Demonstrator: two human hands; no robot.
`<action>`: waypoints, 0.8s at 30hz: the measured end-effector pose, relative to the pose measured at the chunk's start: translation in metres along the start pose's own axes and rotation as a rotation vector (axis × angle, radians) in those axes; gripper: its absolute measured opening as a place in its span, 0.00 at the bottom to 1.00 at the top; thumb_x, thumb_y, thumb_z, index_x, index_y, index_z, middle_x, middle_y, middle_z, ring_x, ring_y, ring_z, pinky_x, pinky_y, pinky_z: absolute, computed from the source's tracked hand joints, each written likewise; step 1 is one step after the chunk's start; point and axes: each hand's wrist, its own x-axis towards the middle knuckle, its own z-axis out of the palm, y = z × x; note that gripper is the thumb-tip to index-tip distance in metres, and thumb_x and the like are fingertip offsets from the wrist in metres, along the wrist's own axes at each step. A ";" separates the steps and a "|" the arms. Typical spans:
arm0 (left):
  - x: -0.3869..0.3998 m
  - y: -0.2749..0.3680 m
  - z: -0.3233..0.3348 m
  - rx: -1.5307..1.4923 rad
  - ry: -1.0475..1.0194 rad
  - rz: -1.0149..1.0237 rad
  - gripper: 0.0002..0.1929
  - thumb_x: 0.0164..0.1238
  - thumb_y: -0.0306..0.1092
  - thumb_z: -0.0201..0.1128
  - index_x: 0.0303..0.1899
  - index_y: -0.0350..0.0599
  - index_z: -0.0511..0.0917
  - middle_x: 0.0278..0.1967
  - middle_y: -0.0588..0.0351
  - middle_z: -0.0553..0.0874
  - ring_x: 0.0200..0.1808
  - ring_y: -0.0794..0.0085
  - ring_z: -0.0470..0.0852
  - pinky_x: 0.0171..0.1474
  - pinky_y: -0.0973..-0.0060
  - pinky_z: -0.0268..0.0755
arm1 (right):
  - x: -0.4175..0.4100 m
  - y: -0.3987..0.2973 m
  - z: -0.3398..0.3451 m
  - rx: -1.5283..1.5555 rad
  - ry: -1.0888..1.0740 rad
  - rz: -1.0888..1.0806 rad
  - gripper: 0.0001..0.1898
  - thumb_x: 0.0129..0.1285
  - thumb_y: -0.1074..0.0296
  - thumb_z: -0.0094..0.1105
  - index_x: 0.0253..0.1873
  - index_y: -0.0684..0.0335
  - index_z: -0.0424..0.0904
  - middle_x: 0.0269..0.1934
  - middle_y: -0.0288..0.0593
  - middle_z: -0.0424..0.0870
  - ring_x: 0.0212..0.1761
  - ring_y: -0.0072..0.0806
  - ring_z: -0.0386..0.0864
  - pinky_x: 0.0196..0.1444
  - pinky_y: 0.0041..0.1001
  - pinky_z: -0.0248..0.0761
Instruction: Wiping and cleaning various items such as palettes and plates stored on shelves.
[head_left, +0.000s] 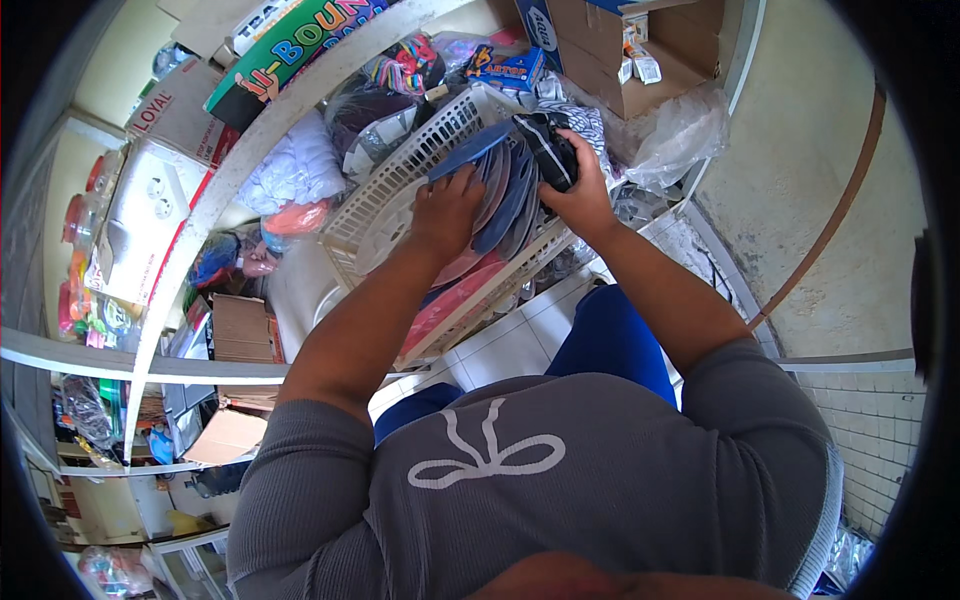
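Note:
A pale perforated plastic basket (442, 142) stands before me, holding a row of upright blue, clear and pink plastic lids or plates (510, 206). My left hand (450, 206) rests on the lids, fingers curled over their edges near a whitish perforated disc (386, 225). At the basket's right end, my right hand (581, 184) grips a black bundle with a white stripe (546, 150), thumb on the near side and fingers on the far side. A red-pink item (457, 296) lies low along the basket's near side. What the left fingertips touch is partly hidden.
A curved white shelf bar (300, 94) arches over the left side. An open cardboard box (592, 67) with small cartons stands at the back right, beside crumpled clear plastic (679, 142). Bagged white goods (292, 165) lie left of the basket. Tiled floor (525, 341) shows below.

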 end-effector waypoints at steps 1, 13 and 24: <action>-0.001 0.000 0.000 0.000 0.000 0.000 0.10 0.64 0.40 0.63 0.43 0.53 0.86 0.66 0.57 0.73 0.67 0.59 0.71 0.67 0.49 0.60 | 0.000 0.000 0.000 -0.001 0.003 -0.002 0.37 0.48 0.75 0.68 0.67 0.58 0.67 0.57 0.51 0.72 0.62 0.45 0.73 0.65 0.36 0.67; -0.010 -0.005 0.003 0.048 -0.196 -0.054 0.13 0.65 0.44 0.65 0.43 0.48 0.89 0.75 0.65 0.62 0.73 0.61 0.63 0.67 0.47 0.57 | 0.000 0.007 0.004 0.028 0.013 -0.024 0.37 0.48 0.75 0.68 0.67 0.58 0.68 0.55 0.52 0.73 0.59 0.46 0.75 0.62 0.36 0.69; -0.020 -0.023 -0.073 -0.700 0.404 -0.377 0.08 0.66 0.30 0.65 0.44 0.38 0.80 0.49 0.46 0.85 0.47 0.46 0.84 0.54 0.61 0.75 | -0.002 0.007 0.004 0.066 0.009 0.002 0.38 0.47 0.75 0.69 0.68 0.57 0.68 0.57 0.51 0.73 0.61 0.44 0.74 0.65 0.36 0.67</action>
